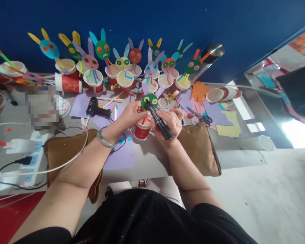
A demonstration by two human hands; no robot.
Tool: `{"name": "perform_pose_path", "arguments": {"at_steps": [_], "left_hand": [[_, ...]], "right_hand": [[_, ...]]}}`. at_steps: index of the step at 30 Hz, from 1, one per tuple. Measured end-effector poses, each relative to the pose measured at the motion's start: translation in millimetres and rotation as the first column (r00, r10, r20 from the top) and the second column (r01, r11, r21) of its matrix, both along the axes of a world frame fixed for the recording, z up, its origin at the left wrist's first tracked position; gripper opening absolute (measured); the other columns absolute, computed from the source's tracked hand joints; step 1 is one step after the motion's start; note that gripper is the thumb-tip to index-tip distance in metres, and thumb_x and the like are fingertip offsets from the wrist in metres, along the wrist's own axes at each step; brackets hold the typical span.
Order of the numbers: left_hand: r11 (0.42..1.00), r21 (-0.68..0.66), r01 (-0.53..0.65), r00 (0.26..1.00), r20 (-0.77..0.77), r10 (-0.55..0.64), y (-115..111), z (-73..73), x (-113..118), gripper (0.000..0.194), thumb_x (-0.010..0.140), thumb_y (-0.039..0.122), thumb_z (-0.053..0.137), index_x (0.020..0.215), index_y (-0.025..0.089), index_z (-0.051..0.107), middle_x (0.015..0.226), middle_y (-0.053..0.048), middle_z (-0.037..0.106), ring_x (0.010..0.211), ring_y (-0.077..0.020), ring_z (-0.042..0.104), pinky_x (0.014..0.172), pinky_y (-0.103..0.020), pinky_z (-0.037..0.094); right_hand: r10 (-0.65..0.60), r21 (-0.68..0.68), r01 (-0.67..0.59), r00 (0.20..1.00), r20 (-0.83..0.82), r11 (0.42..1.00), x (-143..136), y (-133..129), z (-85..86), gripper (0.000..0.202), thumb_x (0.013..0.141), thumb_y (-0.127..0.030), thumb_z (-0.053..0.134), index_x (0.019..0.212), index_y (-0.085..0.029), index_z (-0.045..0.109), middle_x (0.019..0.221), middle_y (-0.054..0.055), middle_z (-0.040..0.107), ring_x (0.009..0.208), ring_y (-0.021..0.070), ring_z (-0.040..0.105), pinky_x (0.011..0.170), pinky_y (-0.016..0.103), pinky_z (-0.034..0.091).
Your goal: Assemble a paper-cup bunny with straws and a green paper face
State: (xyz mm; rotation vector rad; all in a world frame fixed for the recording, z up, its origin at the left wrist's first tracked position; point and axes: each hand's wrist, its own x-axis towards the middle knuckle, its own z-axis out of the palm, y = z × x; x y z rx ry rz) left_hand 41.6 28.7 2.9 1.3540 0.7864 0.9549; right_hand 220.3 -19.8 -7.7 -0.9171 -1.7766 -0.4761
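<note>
My right hand (169, 122) grips a black marker (159, 122), whose tip is at one eye of a green paper rabbit face (149, 106). The face has yellow round eyes and purple ears. With fingers pinched, my left hand (133, 115) holds the face by its left edge. Right below it a red paper cup (142, 131) stands upright on the table. Behind my hands, several finished-looking paper rabbits, such as a yellow one (122, 63), rise from red and white cups.
A black hot glue gun (98, 109) lies left of my hands. Scissors (202, 117) and coloured paper (228, 125) are on the right. Two brown cushions (198, 147) sit at the table's front edge. A power strip (34, 159) with cables is at left; a steel flask (213, 54) stands behind.
</note>
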Motion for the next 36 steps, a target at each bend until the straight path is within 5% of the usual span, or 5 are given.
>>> {"name": "perform_pose_path", "arguments": {"at_steps": [5,36], "left_hand": [[1.0,-0.009,-0.017,1.0,-0.016,0.017,1.6,-3.1,0.8,0.031,0.073,0.036,0.09,0.079,0.019,0.065,0.073,0.0,0.065,0.073,-0.0156,0.06,0.07,-0.026,0.046],[0.999,-0.019,-0.043,0.999,0.007,0.043,0.0,-1.2,2.4,0.025,0.07,0.029,0.087,0.076,0.018,0.065,0.07,0.002,0.063,0.07,-0.014,0.057,0.067,-0.026,0.045]], "right_hand": [[-0.048,-0.076,0.051,0.998,0.038,0.996,3.7,-0.3,-6.2,0.021,0.1,-0.044,0.067,0.114,-0.028,0.066,0.092,0.001,0.083,0.078,0.0212,0.08,0.098,0.046,0.051],[0.026,0.002,-0.026,1.0,-0.013,1.0,1.2,-0.8,0.5,0.022,0.099,-0.036,0.067,0.119,-0.028,0.063,0.094,0.0,0.083,0.074,0.0193,0.078,0.094,0.043,0.051]]}}
